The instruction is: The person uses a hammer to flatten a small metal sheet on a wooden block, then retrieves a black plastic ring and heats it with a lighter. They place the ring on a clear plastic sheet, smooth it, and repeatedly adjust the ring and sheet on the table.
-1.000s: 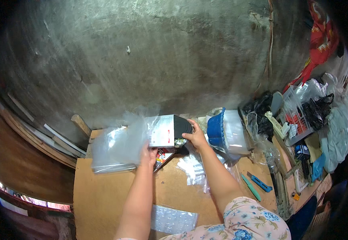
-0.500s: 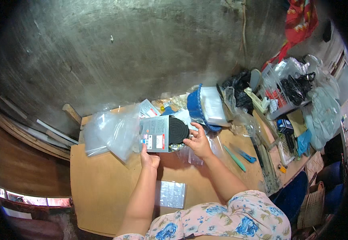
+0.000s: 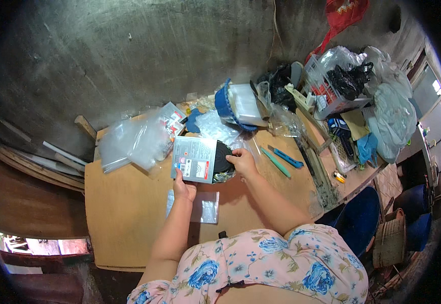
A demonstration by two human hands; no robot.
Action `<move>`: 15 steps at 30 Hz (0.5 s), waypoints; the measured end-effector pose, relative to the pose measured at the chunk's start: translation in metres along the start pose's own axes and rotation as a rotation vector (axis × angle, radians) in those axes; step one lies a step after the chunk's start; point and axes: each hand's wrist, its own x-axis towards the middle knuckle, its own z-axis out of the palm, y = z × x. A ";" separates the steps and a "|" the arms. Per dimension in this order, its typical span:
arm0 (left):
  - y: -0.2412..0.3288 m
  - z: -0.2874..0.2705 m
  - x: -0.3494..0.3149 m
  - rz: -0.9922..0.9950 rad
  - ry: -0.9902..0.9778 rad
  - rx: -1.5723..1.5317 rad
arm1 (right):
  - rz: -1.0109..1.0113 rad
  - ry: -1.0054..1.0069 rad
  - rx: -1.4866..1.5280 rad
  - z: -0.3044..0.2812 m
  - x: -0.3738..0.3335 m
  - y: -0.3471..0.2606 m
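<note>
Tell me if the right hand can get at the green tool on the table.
Probably yes: the green tool lies right of the right hand with nothing visible on top, though that hand would likely have to release the black coil.

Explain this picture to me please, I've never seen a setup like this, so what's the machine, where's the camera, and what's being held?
There's no machine here, just a person's two bare hands. A wide fisheye camera worn on the head looks down, so straight edges bend near the rim and the forearms rise from below.

The left hand holds a grey printed box by its lower edge. The right hand grips the black coil sticking out of the box's right side.

On the brown table lie clear plastic bags to the left, a blue container farther back, and a green tool beside a blue cutter to the right.
</note>
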 end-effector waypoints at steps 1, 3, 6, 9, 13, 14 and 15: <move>0.002 -0.003 -0.007 -0.018 0.016 0.005 | 0.042 -0.026 0.005 -0.002 -0.001 0.005; 0.004 -0.019 -0.013 -0.005 0.048 0.015 | 0.227 -0.106 0.141 -0.010 -0.014 0.000; -0.002 -0.057 -0.004 0.025 0.059 0.031 | 0.406 -0.200 0.324 -0.021 -0.019 0.015; -0.001 -0.066 -0.015 0.025 0.071 0.014 | 0.434 -0.200 0.359 -0.024 -0.018 0.041; 0.000 -0.082 -0.024 0.089 0.132 0.115 | 0.347 -0.091 0.239 -0.016 -0.031 0.045; 0.000 -0.084 -0.027 0.128 0.143 0.169 | 0.316 -0.049 0.198 -0.015 -0.034 0.045; -0.001 -0.099 -0.021 0.196 0.197 0.283 | 0.220 -0.034 0.103 -0.016 -0.034 0.046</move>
